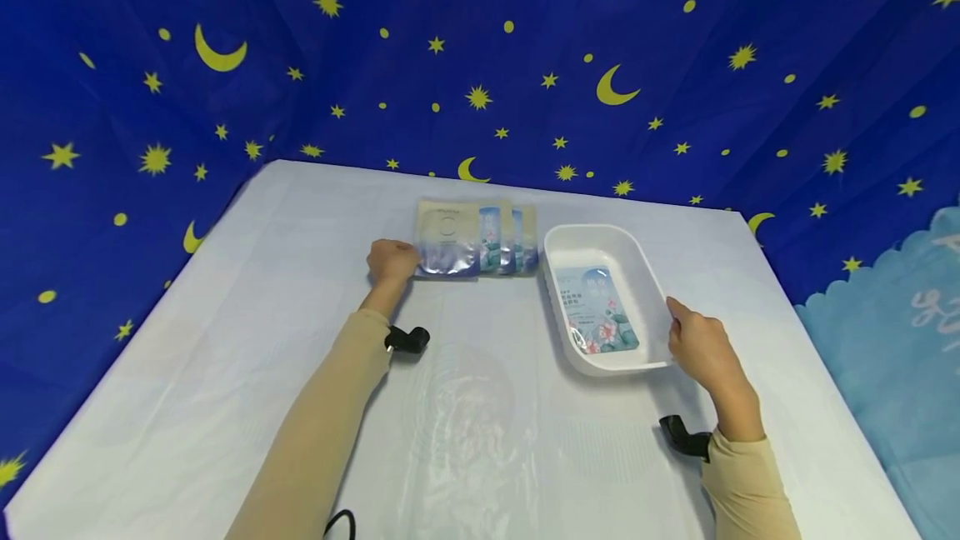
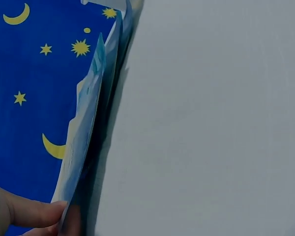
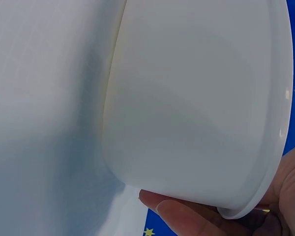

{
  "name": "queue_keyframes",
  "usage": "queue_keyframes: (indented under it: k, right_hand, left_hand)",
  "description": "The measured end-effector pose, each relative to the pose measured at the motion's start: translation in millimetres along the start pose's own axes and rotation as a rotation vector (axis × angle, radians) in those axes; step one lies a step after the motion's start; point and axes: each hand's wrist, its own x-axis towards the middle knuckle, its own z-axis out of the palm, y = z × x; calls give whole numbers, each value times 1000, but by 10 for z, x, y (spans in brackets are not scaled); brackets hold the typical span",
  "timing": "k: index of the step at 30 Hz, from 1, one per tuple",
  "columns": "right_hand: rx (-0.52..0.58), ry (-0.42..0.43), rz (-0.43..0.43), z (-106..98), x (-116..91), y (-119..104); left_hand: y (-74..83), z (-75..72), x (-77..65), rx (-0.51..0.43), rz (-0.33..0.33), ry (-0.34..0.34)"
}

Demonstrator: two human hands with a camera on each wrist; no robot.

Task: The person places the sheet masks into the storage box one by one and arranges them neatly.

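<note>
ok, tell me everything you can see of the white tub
The white tub looks like smooth, slightly shiny plastic: a rounded rectangle, open on top, with a turned-out rim. It is open side up at the table, right of the stacked packets. A pale blue packet with pink flowers lies inside. The right hand grips its near right rim, fingers against the outer wall. Whether its base is fully down, I can't tell.

White table point(image 1: 480, 440) | overlapping packets point(image 1: 468, 238) | white tub point(image 1: 632, 273) beside packets
</note>
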Motion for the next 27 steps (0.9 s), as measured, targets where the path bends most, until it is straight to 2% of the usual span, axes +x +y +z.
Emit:
queue_keyframes:
  k: [5,10,14,18,27]
  right_hand:
    - [7,7,-9,10,-5,12]
    - [12,1,-6,8,-12,17]
    - [12,2,-4,9,-15,18]
    - [13,4,-4,8,-18,20]
    - [9,38,-37,5,-21,25]
  left_hand:
    - [-6,6,-23,-95,-28,-45]
    - [81,18,-38,-337,-74,-139]
    - [213,3,-90,-491,-70,-159]
    - [364,-30,-191,-550,-35,-156]
    - [659,-25,-496,-582,33,-196]
